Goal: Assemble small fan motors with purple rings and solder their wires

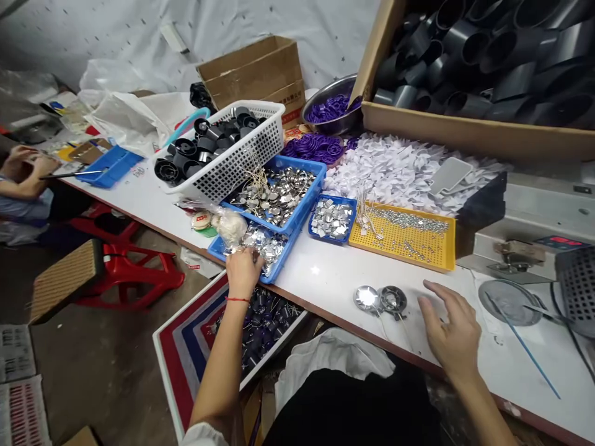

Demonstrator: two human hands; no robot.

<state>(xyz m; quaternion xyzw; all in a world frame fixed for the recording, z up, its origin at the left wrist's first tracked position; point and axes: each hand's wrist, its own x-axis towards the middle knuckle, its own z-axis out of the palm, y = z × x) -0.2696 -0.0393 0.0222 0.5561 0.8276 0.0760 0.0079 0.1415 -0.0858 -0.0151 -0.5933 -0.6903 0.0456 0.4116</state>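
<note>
My left hand (pixel 242 272) reaches into the lower blue tray (pixel 281 265), its fingers curled down among small shiny metal parts (pixel 266 243). The fingertips are hidden, so what they pinch cannot be made out. Over the table, my right hand (pixel 452 328) is open, thumb and fingers apart, holding nothing. Just left of it lie two round discs side by side: a bright silver one (pixel 366 298) and a dark one with a silvery spoked pattern (pixel 393 300). Thin pale wires trail from them toward the table edge.
An upper blue tray (pixel 320 179) holds metal discs with wires, beside a white basket (pixel 223 176) of black spools. A small blue tray (pixel 310 230) and a yellow tray (pixel 400 255) stand right of it. A machine (pixel 525 229) sits at right; another person (pixel 28 179) works at left.
</note>
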